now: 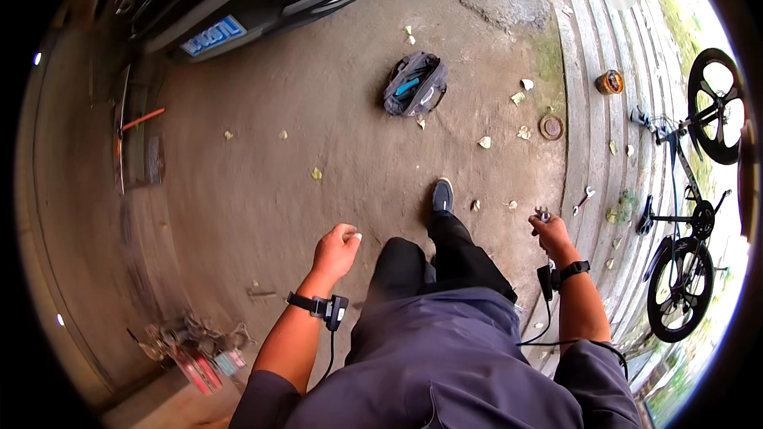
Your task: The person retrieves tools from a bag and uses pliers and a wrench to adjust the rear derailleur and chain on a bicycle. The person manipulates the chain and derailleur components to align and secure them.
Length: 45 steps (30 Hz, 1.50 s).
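My left hand (337,249) hangs over the concrete floor with its fingers curled in, and nothing shows in it. Closed round a metal wrench (542,212), my right hand (551,234) is out to the right, near the stone steps. Only the jaw end of that wrench sticks out past my fingers. Another wrench (584,201), with red on its handle, lies on the steps just right of that hand. Ahead on the floor sits an open dark tool bag (416,85) with a blue thing (407,86) inside.
A dark car (262,0) stands at the far left. Along the right run long steps (580,48) bearing an orange-brown can (610,83); a bicycle (690,199) is beyond. Near left is a cluttered heap with red parts (195,365). Dry leaves (485,142) dot the floor.
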Tool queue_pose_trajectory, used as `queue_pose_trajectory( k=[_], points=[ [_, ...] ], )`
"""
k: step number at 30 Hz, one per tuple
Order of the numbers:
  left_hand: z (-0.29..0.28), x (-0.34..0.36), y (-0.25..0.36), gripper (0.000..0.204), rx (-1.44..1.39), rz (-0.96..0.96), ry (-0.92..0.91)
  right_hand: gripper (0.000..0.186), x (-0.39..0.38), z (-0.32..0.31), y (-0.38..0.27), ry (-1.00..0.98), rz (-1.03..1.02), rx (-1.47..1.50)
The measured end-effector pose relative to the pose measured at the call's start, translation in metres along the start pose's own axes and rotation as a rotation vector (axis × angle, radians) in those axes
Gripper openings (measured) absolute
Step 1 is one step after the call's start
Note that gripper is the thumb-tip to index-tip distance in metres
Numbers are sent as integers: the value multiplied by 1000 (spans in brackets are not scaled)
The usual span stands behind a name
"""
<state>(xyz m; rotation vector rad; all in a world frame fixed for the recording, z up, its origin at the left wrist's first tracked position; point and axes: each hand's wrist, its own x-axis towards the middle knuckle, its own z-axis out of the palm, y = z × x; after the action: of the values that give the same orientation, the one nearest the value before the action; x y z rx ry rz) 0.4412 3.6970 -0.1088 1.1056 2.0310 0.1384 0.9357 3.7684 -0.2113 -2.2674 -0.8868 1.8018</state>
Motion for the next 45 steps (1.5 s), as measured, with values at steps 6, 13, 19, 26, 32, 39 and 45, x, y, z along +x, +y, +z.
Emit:
queue_pose_trajectory(
  k=[6,13,19,26,32,39,45],
  points=[
    [-51,124,56,30,156,69,-129,27,58,67,-84,11,-44,148],
    [-34,317,70,32,364,196,-344,28,164,172,-129,138,10,517],
    [21,494,72,41,514,384,-384,37,297,277,-135,331,-39,418],
    [100,640,66,47,620,472,-306,52,417,352,-197,357,-8,293],
    [152,699,57,59,681,471,-167,70,508,398,-222,387,102,219],
    [178,733,46,43,751,330,-248,63,547,416,-238,399,136,141],
    [148,729,53,25,516,466,-237,45,532,374,-217,431,113,164]
  ],
)
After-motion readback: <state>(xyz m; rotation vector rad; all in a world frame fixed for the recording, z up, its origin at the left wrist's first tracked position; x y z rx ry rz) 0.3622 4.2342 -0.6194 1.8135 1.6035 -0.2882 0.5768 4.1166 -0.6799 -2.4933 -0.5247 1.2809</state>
